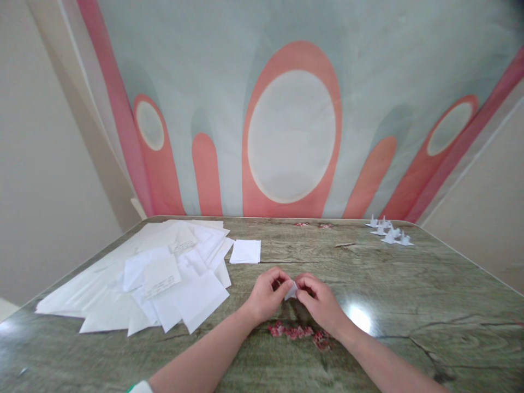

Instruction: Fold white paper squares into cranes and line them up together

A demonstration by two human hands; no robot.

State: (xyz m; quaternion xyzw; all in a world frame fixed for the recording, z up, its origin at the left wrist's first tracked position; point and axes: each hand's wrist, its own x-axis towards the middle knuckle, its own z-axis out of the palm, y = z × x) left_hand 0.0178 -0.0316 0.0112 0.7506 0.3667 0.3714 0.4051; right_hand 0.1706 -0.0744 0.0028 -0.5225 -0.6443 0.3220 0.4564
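A small folded piece of white paper is pinched between my two hands, a little above the wood-patterned table. My left hand grips its left side between thumb and fingers. On the other side, my right hand holds its right edge the same way. The fingers cover much of the paper, so its full shape is hidden. Beyond my left hand lies a neat stack of small white paper squares.
A large spread pile of white paper sheets covers the table's left side. Several small folded paper figures stand at the far right. Red flower patterns show on the tabletop near my wrists. A patterned backdrop rises behind the table.
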